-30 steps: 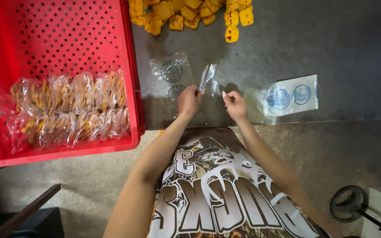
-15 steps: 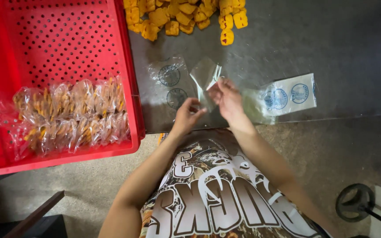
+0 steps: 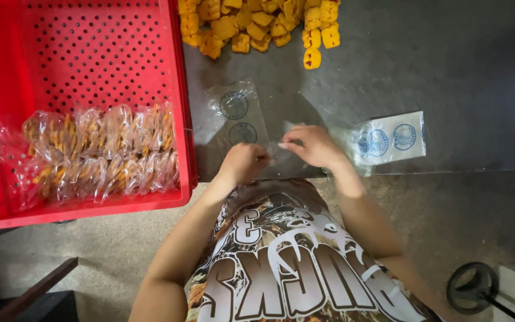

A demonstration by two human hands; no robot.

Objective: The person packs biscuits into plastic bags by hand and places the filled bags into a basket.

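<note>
Working at the near edge of the dark surface (image 3: 478,89), both hands meet just above the patterned shirt (image 3: 293,262) that fills the lower middle of the frame. The left hand (image 3: 244,162) is curled, its fingers closed narrow on the near end of a clear plastic bag (image 3: 281,149) lying flat between the 2 hands. The right hand (image 3: 311,146) rests over the bag from the right, fingers (image 3: 287,145) bent and pressed down on the film; whether they pinch it or only pin it cannot be told. The bag is hard to trace, being see-through, but it lies directly under and between the fingers, touching both hands, so neither is clearly nearer; its long axis cannot be made out.

Just right of the right hand lies a stack of printed bags (image 3: 388,140), its long axis running left to right, touching or nearly touching the wrist. Just beyond the left hand, toward the upper middle, another clear bag with 2 round prints (image 3: 236,113) lies with its long axis running away from the person.

At the left of the frame a red perforated crate (image 3: 90,59) holds 1 row of filled bags (image 3: 99,152) along its near wall. At the top middle, well apart from the hands, sits a heap of yellow pieces (image 3: 257,24).
</note>
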